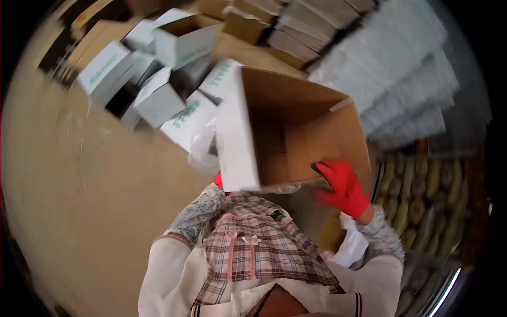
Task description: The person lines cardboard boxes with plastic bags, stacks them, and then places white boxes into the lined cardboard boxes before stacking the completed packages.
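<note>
Plaid apron [274,245], yours; one white carton [235,145], tilted before you, opened, unsealed, no contents visible; right hand [346,190], fingers loosely spread at its rim; left hand [219,181], mostly hidden, grip untellable; other cartons [108,68], beyond

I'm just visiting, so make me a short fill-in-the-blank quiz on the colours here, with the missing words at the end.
The right hand wears a ____ glove.
The open carton is white outside and ____ inside.
The white boxes piled beyond it bear ____ lettering.

Missing words: red; brown; green.
</note>
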A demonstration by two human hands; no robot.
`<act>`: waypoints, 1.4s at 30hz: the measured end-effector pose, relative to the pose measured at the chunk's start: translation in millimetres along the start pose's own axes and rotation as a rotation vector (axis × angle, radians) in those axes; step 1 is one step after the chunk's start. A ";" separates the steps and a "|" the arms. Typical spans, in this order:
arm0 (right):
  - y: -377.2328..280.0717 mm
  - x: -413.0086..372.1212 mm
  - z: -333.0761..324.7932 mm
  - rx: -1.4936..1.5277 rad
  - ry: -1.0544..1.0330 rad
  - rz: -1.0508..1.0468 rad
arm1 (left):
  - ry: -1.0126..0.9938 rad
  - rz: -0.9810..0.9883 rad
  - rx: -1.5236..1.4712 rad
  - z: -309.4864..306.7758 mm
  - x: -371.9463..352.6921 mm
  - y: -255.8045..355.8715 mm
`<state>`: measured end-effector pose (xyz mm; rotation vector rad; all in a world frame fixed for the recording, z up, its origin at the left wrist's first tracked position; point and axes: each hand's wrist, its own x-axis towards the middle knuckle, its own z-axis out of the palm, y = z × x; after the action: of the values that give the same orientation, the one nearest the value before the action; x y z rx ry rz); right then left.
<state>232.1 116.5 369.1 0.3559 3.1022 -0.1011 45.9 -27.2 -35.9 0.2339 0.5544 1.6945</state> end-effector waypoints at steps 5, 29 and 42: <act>-10.8 47.0 -22.3 0.120 -0.011 0.146 | -0.113 0.356 1.630 6.0 -9.2 15.2; 53.8 83.2 111.2 0.381 0.090 0.205 | 0.091 0.528 1.639 103.3 -2.3 53.9; 71.3 33.5 101.5 0.538 0.597 -0.175 | 0.291 0.297 2.320 211.2 22.2 188.2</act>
<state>216.6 186.6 262.6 0.1254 3.6345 -1.0225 -27.1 22.2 233.9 1.6906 2.5321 0.4511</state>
